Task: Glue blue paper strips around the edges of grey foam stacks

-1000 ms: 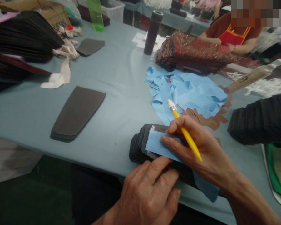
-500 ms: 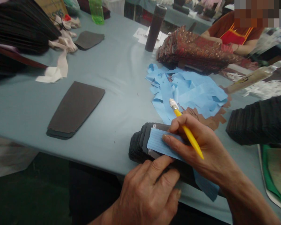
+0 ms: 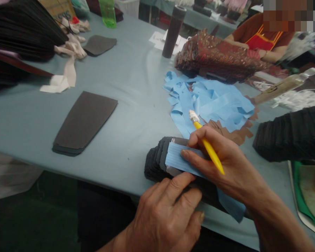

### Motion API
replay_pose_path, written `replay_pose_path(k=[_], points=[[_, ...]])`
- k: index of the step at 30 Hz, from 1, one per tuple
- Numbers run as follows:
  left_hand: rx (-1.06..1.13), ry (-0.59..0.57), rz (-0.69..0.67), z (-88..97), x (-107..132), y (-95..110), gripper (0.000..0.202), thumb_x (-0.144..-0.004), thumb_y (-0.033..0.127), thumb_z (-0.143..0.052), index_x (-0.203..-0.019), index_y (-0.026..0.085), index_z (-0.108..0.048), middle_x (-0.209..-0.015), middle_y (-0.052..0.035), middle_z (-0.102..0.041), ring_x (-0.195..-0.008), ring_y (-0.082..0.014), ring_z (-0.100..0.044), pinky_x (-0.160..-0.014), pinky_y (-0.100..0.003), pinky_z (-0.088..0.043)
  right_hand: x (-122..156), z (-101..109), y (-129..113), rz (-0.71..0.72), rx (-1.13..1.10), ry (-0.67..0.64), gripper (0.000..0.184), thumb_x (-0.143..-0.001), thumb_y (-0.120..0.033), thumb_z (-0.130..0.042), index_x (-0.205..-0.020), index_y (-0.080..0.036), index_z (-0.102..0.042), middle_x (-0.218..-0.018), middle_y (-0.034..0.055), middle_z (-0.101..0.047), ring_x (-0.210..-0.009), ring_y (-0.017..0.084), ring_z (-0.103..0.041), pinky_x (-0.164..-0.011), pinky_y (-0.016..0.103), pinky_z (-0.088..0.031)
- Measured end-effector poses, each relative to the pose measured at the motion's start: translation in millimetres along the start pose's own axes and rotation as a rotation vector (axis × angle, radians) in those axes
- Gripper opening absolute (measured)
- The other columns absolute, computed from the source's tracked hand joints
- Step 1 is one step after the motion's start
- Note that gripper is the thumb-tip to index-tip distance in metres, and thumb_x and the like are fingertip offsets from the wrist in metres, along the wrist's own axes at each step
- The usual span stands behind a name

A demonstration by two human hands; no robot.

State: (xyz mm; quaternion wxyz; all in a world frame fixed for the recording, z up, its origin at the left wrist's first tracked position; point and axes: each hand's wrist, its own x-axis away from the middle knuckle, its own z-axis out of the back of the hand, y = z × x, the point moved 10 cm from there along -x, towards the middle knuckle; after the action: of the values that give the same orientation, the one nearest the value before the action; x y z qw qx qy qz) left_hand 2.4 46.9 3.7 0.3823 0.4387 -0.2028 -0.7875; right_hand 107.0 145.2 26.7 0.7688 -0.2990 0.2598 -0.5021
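My right hand (image 3: pixel 222 157) is closed with a yellow-handled brush (image 3: pixel 212 154) held across its fingers, white paste on the bristles pointing away from me. Its thumb also presses a light blue strip (image 3: pixel 177 157) flat on a stack of dark grey pieces (image 3: pixel 155 162) at the table's near edge. My left hand (image 3: pixel 169 206) has curled fingers, with the index fingertip at the strip's near edge and the others against the stack's side. What lies beneath those fingers is partly hidden. The strip's far end hangs out below my right wrist. A whitish smear shows beside the strip.
Beyond my hands lies a pile of blue strips (image 3: pixel 212 98) and brown scraps (image 3: pixel 238 134). Dark stacked pieces (image 3: pixel 291 133) and a green-lined tray (image 3: pixel 301 206) are at right. Flat dark pieces (image 3: pixel 86 120) lie left. A dark cylinder (image 3: pixel 173 33) and patterned stack (image 3: pixel 212 56) stand before a co-worker.
My right hand and the brush have shifted very slightly left and up. The strip and my left hand stay almost in place.
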Motion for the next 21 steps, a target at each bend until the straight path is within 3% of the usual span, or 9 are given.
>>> replay_pose_path(k=[8, 14, 21], points=[[0.034, 0.021, -0.018, 3.0, -3, 1, 0.017, -0.101, 0.017, -0.060, -0.116, 0.013, -0.065, -0.120, -0.0163, -0.078, -0.093, -0.0268, -0.080, -0.081, -0.039, -0.070, -1, -2, 2, 0.002, -0.003, -0.001, 0.010, -0.096, -0.022, -0.066, -0.094, -0.025, -0.057, -0.077, -0.0066, -0.054, -0.063, 0.009, -0.050, -0.059, 0.023, -0.041], [0.073, 0.060, -0.062, 13.6, -3, 6, 0.012, -0.101, 0.014, -0.061, -0.112, 0.014, -0.064, -0.116, -0.0148, -0.079, -0.091, -0.0207, -0.079, -0.082, -0.031, -0.068, 0, -2, 3, -0.003, -0.001, -0.013, 0.010, -0.096, -0.022, -0.066, -0.094, -0.025, -0.056, -0.077, -0.0071, -0.055, -0.062, 0.009, -0.050, -0.059, 0.024, -0.042], [-0.066, 0.132, -0.013, 35.9, -8, -6, 0.015, -0.102, 0.011, -0.059, -0.115, 0.014, -0.066, -0.114, -0.0112, -0.079, -0.106, -0.0151, -0.076, -0.097, -0.025, -0.062, -1, -2, 5, 0.002, 0.015, 0.001, 0.008, -0.096, -0.025, -0.065, -0.096, -0.025, -0.057, -0.078, -0.0061, -0.057, -0.064, 0.010, -0.053, -0.061, 0.025, -0.043]])
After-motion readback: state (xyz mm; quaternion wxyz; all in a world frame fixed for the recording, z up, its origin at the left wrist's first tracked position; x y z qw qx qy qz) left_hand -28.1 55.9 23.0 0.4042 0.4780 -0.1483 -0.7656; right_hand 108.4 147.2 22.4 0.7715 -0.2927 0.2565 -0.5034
